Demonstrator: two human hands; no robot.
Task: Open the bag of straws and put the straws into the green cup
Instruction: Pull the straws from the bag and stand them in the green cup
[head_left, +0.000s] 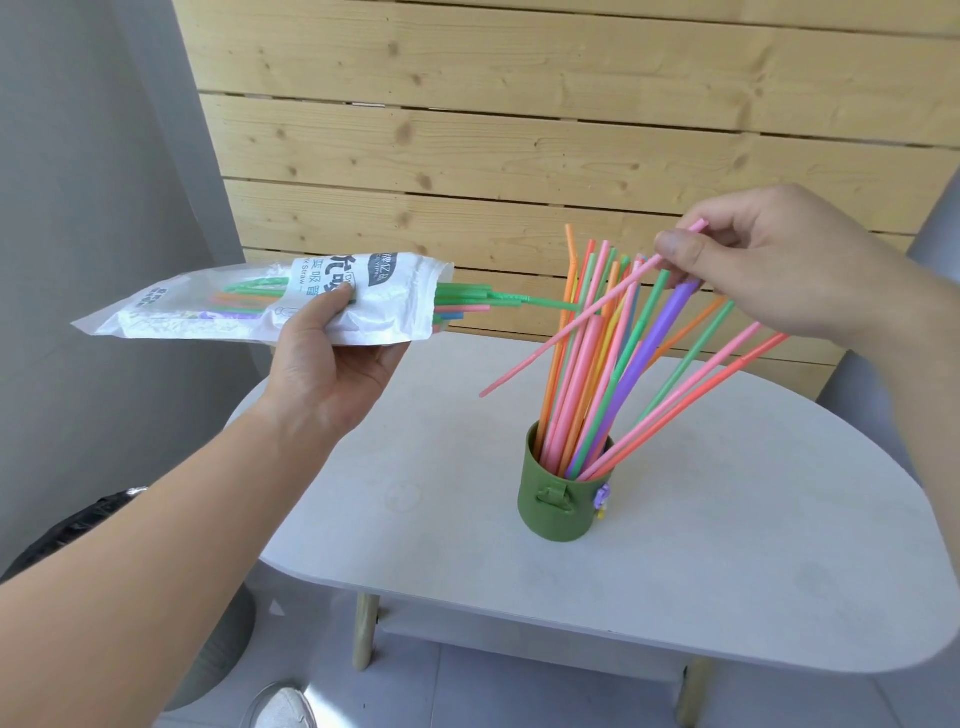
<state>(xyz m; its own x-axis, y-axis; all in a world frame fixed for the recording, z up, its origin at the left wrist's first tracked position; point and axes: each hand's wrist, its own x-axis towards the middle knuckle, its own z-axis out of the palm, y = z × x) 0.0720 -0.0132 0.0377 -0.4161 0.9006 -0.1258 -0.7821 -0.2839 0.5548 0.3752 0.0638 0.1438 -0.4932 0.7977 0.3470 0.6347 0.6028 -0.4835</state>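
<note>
My left hand (332, 358) holds the clear and white straw bag (270, 301) level in the air, left of the table, its open mouth facing right. Several green, pink and blue straw ends (483, 301) stick out of that mouth. The green cup (563, 506) stands upright on the white table (727, 545), holding several pink, orange, green and purple straws (602, 364) that fan out up and to the right. Above the cup, my right hand (789, 260) pinches one pink straw (571, 325) near its upper end; the straw slants down to the left, its lower tip outside the cup.
A wooden slat wall (519, 130) rises right behind the table. A dark bin with a black liner (78, 525) sits on the floor at the lower left. A shoe (280, 709) shows on the tiled floor under the table's front edge.
</note>
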